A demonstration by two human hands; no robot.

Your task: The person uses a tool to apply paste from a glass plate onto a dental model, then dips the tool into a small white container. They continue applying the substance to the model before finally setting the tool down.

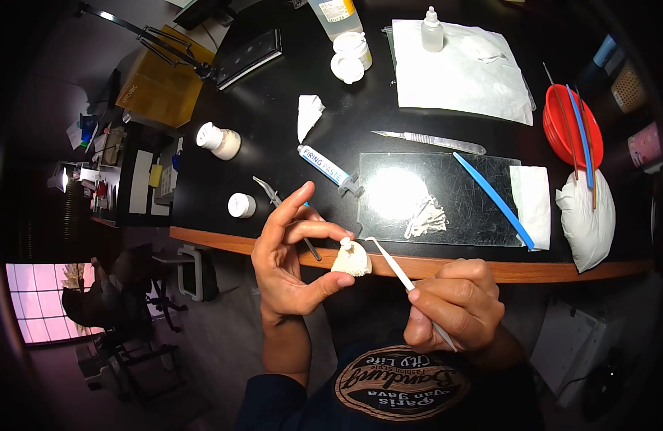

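Between the thumb and fingers of my left hand is a small cream-coloured model with a white knob on its upper side. My right hand is closed round a thin white tool, whose bent tip is just to the right of the model. The tip and model look apart, though the gap is small. Behind my left fingers lies a metal tool, partly hidden. A glass plate beyond the hands bears a heap of whitish paste and a blue spatula.
A firing paste syringe, a scalpel, a small white jar and a powder bottle lie or stand around. Red bowls and a white bag are at the right. The wooden table edge runs below the plate.
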